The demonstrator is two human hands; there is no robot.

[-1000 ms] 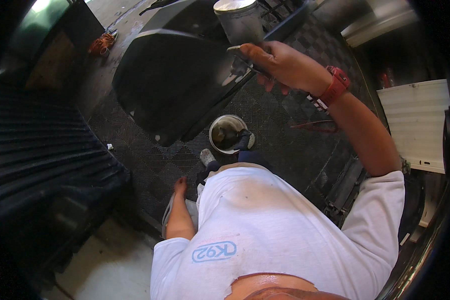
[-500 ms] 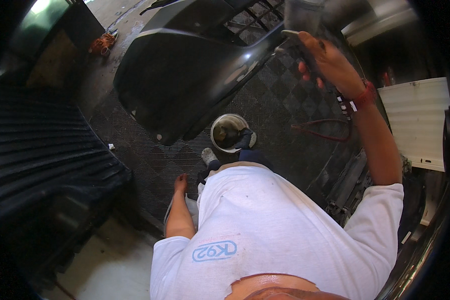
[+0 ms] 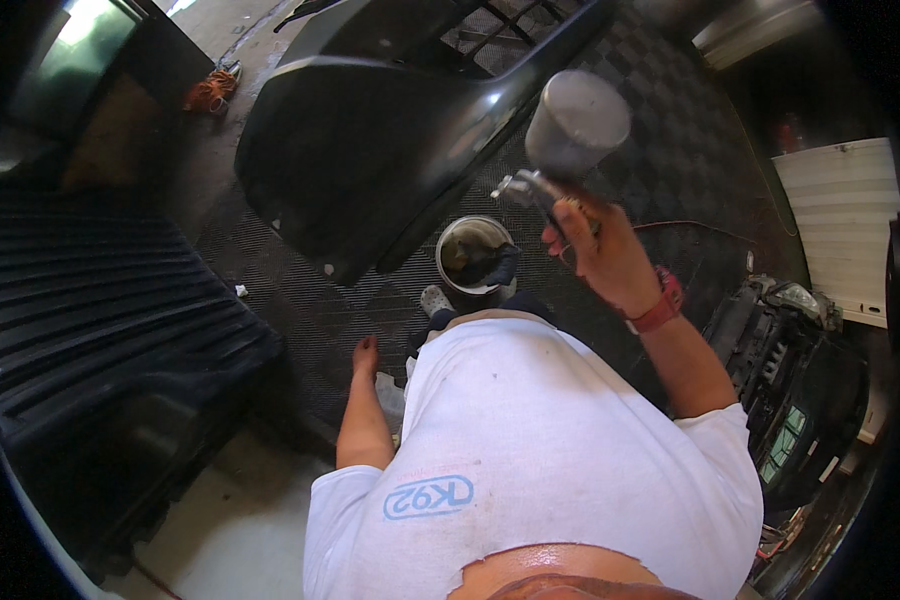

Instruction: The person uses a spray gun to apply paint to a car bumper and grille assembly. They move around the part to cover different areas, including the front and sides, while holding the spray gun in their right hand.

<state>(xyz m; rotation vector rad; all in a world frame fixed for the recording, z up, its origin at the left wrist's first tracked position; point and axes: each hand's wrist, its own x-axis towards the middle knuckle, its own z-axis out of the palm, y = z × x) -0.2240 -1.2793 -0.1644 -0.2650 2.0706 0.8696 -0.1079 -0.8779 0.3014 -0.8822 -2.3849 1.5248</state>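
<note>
Right hand [image 3: 607, 252]: grip wrapped around spray gun [image 3: 524, 182] | nozzle [image 3: 500, 191]: leftward; cup [image 3: 578, 120]: beyond grip | dark panel [image 3: 360, 150]: left of gun, apart | left hand [image 3: 366, 356]: farther off, grip state cannot be told

Spray gun [image 3: 518, 187] part-hidden (behind right grip [image 3: 602, 255]), black panel [image 3: 350, 150] cropped

At one o'clock, the cup [image 3: 578, 115] is cloudy grey, the spray gun [image 3: 523, 186] silver. The wristwatch [image 3: 660, 306] at three is red; the T-shirt [image 3: 560, 430] at five, white with light-blue print. Bumper [image 3: 360, 150] at eleven: black; cord [image 3: 210, 93] at ten: orange; floor [image 3: 685, 170] at two: dark checks.
</note>
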